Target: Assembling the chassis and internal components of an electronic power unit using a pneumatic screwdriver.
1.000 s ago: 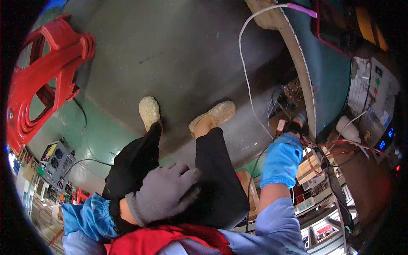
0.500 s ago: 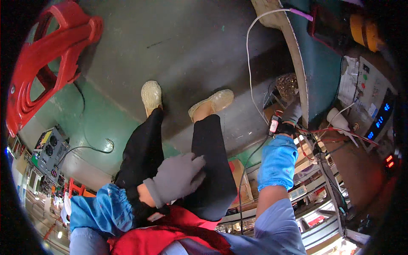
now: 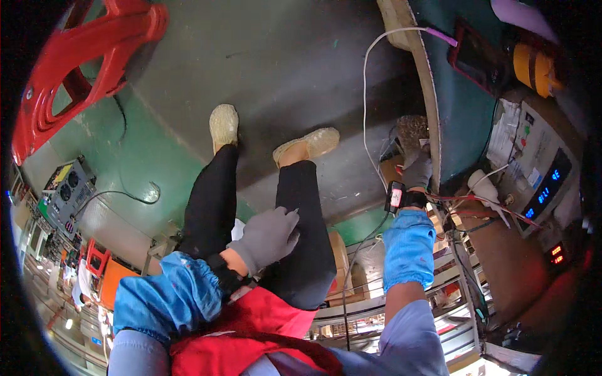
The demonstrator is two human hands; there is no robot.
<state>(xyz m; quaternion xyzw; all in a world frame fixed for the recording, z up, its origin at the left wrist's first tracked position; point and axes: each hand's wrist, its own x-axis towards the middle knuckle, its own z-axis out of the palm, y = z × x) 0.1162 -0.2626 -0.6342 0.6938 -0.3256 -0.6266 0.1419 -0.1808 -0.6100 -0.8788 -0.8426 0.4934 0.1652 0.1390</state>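
My left hand (image 3: 266, 238), in a grey glove, lies over my dark trouser leg (image 3: 301, 207). Its fingers are loosely bent and apart, with nothing plainly held. My right hand (image 3: 419, 172), gloved in grey too, reaches down beside the edge of the worktable (image 3: 429, 94). Just past its fingers is a rough brown, mesh-like bundle (image 3: 411, 133); whether they touch or grip it I cannot make out, as the fingertips are dim and partly hidden. Blue sleeve covers (image 3: 409, 247) are on both forearms. A small white-and-black device (image 3: 395, 197) is strapped at my right wrist.
A white cable (image 3: 365, 94) loops off the table to a dark-screened device (image 3: 480, 59). Red and black wires (image 3: 467, 199) run past my right wrist to a box with a blue display (image 3: 544, 193). A red plastic stool (image 3: 81, 69) and a grey powered unit (image 3: 66, 191) stand left.
My left hand has shifted slightly up and its fingers have drawn in a little. The right hand has moved slightly down and left, near the brown bundle. The whole view has shifted a bit.
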